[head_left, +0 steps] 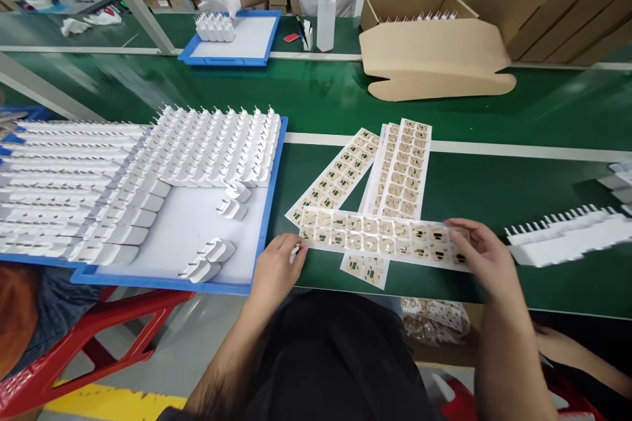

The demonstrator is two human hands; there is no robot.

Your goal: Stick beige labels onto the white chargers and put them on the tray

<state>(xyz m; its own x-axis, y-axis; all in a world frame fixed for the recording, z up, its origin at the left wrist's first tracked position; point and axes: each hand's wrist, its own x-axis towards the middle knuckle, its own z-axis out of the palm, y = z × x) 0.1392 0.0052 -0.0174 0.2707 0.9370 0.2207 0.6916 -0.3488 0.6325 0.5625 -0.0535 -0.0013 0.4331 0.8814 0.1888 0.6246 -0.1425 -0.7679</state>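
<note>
While the right hand (486,256) pinches the sticker sheet (385,237) flat, the left hand (276,271), grip closed on a thin tool (295,252), should lift each sticker's edge gently.

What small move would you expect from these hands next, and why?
Probably peel one sticker off the left end of the sticker sheet: the right hand holds its right end, the left hand touches its left corner, and loose chargers lie in the blue tray beside it.
</note>
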